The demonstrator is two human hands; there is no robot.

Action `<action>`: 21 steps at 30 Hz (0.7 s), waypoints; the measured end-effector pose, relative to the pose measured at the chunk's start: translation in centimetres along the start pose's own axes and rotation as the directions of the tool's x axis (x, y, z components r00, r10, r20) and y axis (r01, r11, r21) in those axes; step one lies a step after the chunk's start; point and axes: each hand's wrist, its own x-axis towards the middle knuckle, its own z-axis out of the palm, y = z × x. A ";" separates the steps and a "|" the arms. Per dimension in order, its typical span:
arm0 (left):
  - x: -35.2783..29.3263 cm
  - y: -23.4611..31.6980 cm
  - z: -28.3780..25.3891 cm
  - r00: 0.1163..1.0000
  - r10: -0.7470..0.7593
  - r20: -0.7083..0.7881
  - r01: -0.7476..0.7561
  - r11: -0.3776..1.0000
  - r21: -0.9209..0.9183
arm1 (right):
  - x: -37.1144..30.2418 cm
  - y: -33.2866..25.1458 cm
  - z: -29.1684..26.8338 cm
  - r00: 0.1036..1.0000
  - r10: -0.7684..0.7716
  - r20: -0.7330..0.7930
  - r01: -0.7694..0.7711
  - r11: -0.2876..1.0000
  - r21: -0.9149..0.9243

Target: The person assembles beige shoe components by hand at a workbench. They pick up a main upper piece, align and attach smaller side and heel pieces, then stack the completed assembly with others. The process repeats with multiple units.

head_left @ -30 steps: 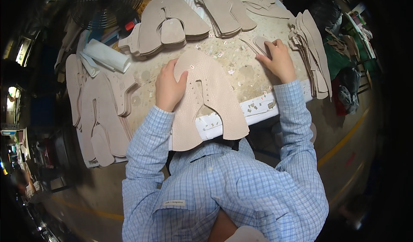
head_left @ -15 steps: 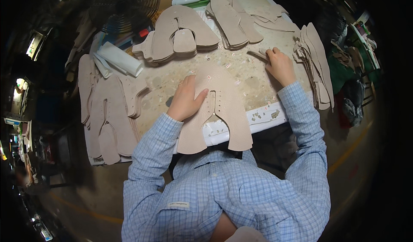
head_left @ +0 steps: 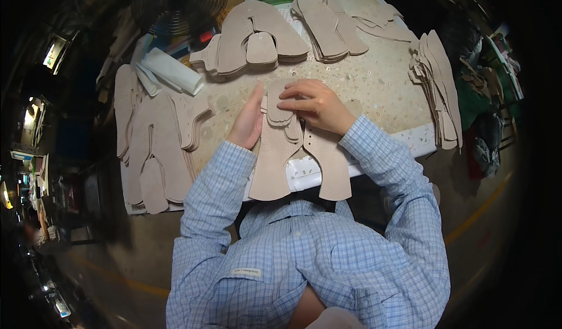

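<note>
A small stack of rounded, tongue-shaped beige leather pieces is tilted up above the table, its lower edges fanned. My right hand grips this stack from the right, fingers bent over its front; the thumb is hidden. Along the stack's left side stands my left hand, fingers stretched upward and palm turned toward the pieces. Below both hands lies a large horseshoe-shaped leather piece with punched holes along its slit. Its two legs hang over the near table edge, and its upper part is mostly covered.
Stacked horseshoe-shaped leather pieces stand at the back and at the left. More cut pieces lie at the far right and back centre. A rolled white sheet sits back left, near a black fan.
My right hand has come left from the right side of the table to above the large piece. My left hand has left the large piece's surface and turned upright beside the small stack.
</note>
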 end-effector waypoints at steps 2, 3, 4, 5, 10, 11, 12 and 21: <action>0.1 -0.7 0.4 0.989 0.093 -0.113 -0.051 0.943 0.328 | -1.3 0.4 -0.2 0.990 0.134 0.047 -0.142 0.956 0.256; 0.0 -0.9 0.5 0.987 0.079 -0.140 -0.043 0.969 0.245 | -2.1 0.7 -0.5 0.978 0.185 0.099 -0.209 0.909 0.362; -0.1 -1.0 0.6 0.981 0.088 -0.171 -0.043 0.966 0.253 | -2.9 1.3 -1.3 0.966 0.255 0.048 -0.254 0.885 0.391; -0.1 -1.1 0.7 0.975 0.091 -0.202 -0.037 0.966 0.255 | -3.6 1.6 -1.5 0.900 0.435 -0.038 -0.386 0.834 0.395; -0.5 -0.4 1.4 0.968 0.163 -0.192 -0.108 0.957 0.270 | -5.5 2.1 -2.7 0.519 0.807 0.282 -0.744 0.264 0.614; -0.5 -0.3 1.5 0.969 0.160 -0.188 -0.108 0.960 0.258 | -5.4 2.0 -2.8 0.496 0.802 0.332 -0.761 0.218 0.611; -0.5 -0.2 1.6 0.971 0.161 -0.176 -0.115 0.962 0.247 | -5.3 2.0 -2.9 0.456 0.807 0.374 -0.737 0.108 0.667; 0.1 -0.9 -0.6 0.925 0.322 -0.202 -0.184 0.845 0.501 | -1.5 0.2 -3.3 0.544 0.605 0.582 -0.492 -0.332 0.805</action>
